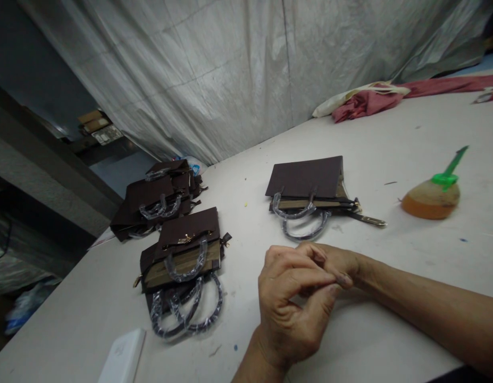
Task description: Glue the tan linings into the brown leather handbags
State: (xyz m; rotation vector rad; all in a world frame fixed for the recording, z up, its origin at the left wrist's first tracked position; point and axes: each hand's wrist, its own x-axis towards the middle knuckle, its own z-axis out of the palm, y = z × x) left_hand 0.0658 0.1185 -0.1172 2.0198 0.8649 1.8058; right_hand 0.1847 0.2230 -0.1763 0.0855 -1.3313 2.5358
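Both of my hands meet above the table in the lower middle of the head view. My left hand (292, 303) is closed in a pinch, with thumb and index fingertips together against a fingertip of my right hand (336, 261). Whatever lies between those tips, if anything, is too small to make out. My right hand's fingers are curled and partly hidden behind the left. Just beyond them a dark brown handbag (306, 178) lies on its side, its plastic-wrapped handles towards me and a strap with a metal zip pull sticking out to the right.
More brown handbags (194, 226) lie at left, with a further pile (150, 194) behind. A squeeze bottle (432, 199) of amber liquid with a green nozzle is at right. A white box-shaped object (122, 356) sits at the front edge. Red cloth (366, 103) lies by the grey curtain (230, 69).
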